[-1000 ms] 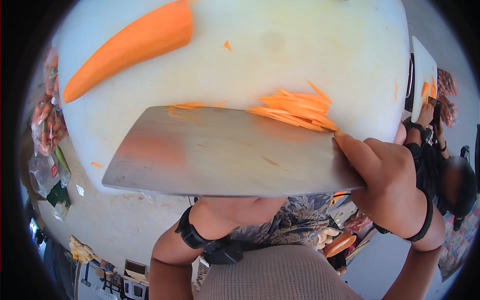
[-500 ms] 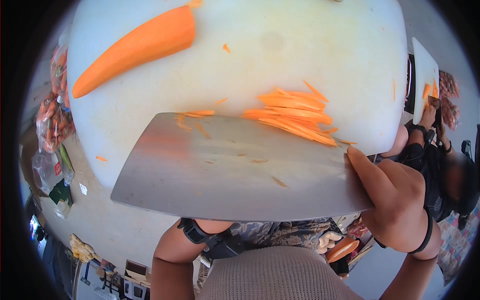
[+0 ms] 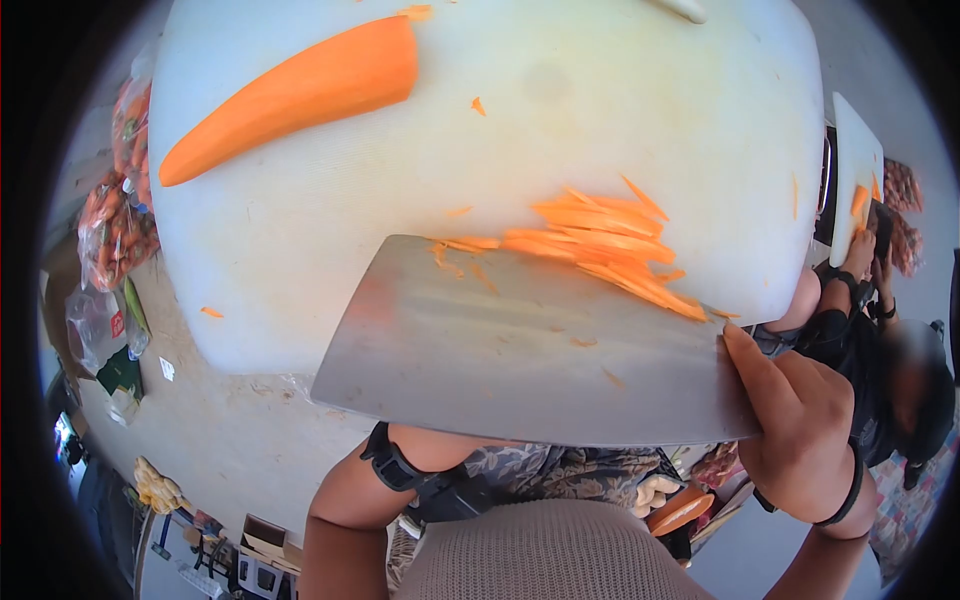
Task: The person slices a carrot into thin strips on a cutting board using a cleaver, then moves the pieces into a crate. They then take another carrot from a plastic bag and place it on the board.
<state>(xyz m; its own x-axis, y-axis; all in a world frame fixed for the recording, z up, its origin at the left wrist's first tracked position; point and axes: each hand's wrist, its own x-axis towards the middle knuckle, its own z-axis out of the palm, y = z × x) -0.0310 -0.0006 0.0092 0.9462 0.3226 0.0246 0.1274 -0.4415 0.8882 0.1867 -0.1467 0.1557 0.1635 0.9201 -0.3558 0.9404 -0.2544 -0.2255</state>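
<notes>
My right hand (image 3: 800, 420) is closed around the handle end of a wide cleaver (image 3: 540, 350), its index finger against the blade. The flat of the blade faces up over the board's near edge, with carrot bits stuck to it. Along its far edge lies a pile of carrot strips (image 3: 610, 235) on the white cutting board (image 3: 330, 260). A peeled carrot piece (image 3: 300, 100), cut flat at one end, rests at the upper left. My left wrist (image 3: 430, 448), below a black wristband, runs under the blade, which hides the fingers of that hand.
Bags of carrots (image 3: 118, 230) stand left of the board. A pale rod-shaped end (image 3: 683, 10) shows at the board's top edge. On the right, another person (image 3: 850, 310) works at a second white board (image 3: 855, 150). A cut carrot (image 3: 682, 510) lies below, near my lap.
The cleaver has slid right across the board's near edge, its left end now closer to the strips. The view has shifted slightly, and more of the pale rod shows at the top.
</notes>
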